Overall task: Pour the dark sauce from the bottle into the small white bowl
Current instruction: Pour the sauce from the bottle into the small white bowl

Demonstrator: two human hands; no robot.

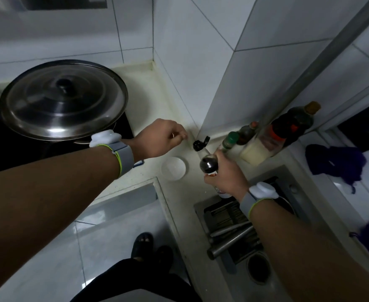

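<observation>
My right hand (225, 177) grips a clear bottle of dark sauce (208, 163) around its body. The bottle stands roughly upright, its black flip cap (201, 143) hinged open at the top. The small white bowl (173, 167) sits on the pale counter just left of the bottle, apart from it. I cannot see any sauce in the bowl. My left hand (160, 138) hovers above and behind the bowl, fingers loosely curled near the cap, holding nothing that I can see.
A large steel pot lid (63, 99) covers a pot on the stove at left. Several condiment bottles (272, 136) crowd the corner to the right. A sink (240, 225) with metal utensils lies below my right arm. A dark cloth (336, 162) lies far right.
</observation>
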